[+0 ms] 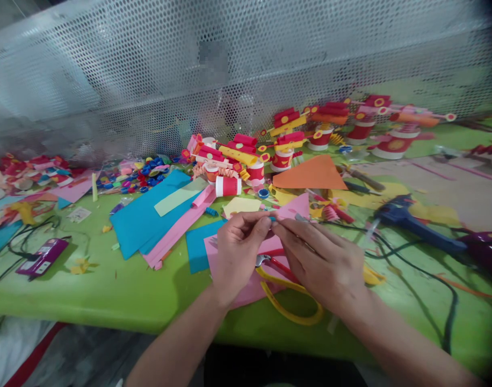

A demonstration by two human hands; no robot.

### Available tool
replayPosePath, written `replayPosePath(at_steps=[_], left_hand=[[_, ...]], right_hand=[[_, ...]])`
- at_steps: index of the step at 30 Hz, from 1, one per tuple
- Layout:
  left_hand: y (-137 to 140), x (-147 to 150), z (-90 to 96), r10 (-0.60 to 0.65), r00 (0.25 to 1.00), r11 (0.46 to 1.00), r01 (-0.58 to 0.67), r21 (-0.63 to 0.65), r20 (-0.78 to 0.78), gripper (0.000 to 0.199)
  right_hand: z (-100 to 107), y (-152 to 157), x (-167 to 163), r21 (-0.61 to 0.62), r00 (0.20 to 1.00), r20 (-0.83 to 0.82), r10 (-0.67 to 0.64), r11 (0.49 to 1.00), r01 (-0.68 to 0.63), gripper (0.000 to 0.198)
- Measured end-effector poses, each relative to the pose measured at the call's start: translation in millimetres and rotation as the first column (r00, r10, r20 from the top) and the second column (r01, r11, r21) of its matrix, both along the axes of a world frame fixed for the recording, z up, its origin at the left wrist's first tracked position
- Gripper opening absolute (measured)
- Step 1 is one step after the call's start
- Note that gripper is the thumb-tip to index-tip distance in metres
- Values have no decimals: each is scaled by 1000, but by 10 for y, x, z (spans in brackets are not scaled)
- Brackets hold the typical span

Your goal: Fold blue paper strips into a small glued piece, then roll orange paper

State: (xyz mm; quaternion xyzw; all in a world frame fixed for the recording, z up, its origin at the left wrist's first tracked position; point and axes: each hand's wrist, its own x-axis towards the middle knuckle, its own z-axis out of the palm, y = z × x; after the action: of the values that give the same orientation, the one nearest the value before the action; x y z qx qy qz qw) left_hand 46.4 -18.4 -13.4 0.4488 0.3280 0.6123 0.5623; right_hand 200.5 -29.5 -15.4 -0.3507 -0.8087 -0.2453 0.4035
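From the head camera, the left hand [237,248] and right hand [322,263] meet fingertip to fingertip, each grip narrow on a small blue piece [272,219] above pink paper [246,290] and yellow-handled scissors [286,301] on the green surface [109,295].

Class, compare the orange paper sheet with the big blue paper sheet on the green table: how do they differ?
The orange sheet is triangular; the blue sheet is roughly rectangular. The orange sheet looks smaller than the blue sheet. The orange sheet lies bare on top, while the blue sheet has a pale green strip lying on it. Both lie flat on the table.
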Motion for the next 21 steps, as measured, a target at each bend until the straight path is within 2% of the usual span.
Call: replayPosePath(at_steps=[3, 6, 8, 10, 12, 14, 17, 21], left_hand=[[11, -14, -3, 36, 998, 999, -35, 22, -55, 20], [6, -24, -13, 83, 992, 995, -77, 64, -94, 21], [-13, -22, -17, 98, 990, 989, -86, 120, -105, 26], [-43, -11, -16, 123, 983, 975, -94, 201, -134, 35], [-74, 4, -12, 168, 966, 950, -107, 293, -195, 38], [-96, 17, -10, 220, 944, 920, -116, 374, -246, 36], [-108, 17, -25, 258, 924, 883, -106, 457, -283, 32], [-99, -21, -72, 301, 889, 827, -63, 559, -345, 31]], right_hand=[[-6, 8, -25, -48, 999, -45, 21, 999, -23, 31], [52, -5, -54, -222, 955, -291, 64, 966, -132, 24], [110, -8, -54, -380, 851, -525, 8, 893, -243, 16], [151, 10, -36, -515, 757, -648, -81, 779, -357, 14], [158, 44, -11, -576, 710, -696, -106, 673, -464, 19], [137, 80, 10, -570, 670, -738, -86, 612, -549, 21], [97, 113, 36, -513, 627, -778, -43, 620, -594, 20], [84, 125, 82, -491, 680, -733, 34, 665, -563, 23]])
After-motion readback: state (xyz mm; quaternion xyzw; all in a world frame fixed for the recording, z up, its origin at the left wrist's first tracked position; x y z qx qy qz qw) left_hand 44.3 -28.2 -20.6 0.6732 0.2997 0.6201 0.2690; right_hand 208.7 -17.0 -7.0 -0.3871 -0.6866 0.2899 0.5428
